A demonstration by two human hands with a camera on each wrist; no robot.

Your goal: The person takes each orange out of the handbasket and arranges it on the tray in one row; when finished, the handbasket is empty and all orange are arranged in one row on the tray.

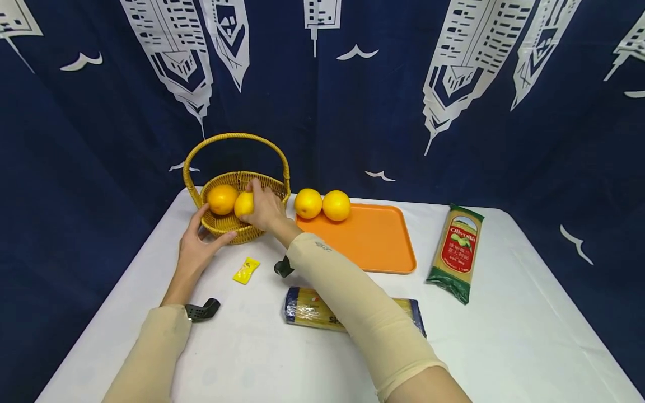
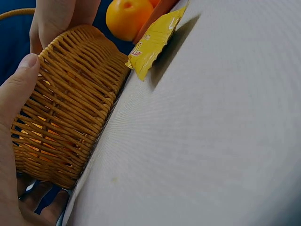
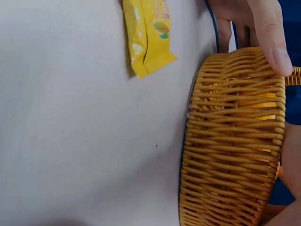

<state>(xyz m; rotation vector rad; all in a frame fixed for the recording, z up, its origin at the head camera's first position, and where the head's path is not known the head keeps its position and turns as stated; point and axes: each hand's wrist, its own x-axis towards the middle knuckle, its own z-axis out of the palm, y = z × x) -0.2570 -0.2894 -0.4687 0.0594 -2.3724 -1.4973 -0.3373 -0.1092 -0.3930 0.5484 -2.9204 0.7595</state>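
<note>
orange (image 1: 244, 205) in basket (image 1: 245, 235), held between right fingers (image 1: 257, 194), left fingers (image 1: 198, 216) wide against basket

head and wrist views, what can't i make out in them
Head: spaghetti pack, middle hidden by right sleeve.
Head: gripped orange, right side behind right hand.
Left wrist: basket handle, cut by left edge.
Right wrist: wrapped candy, cut by top edge.

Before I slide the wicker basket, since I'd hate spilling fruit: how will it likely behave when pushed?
The wicker basket should probably keep its shape, as its closely woven wall looks firm. It seems unlikely to tip easily, being low and wide, though its tall handle might act as a lever. The leftmost orange inside may roll, being round.
</note>
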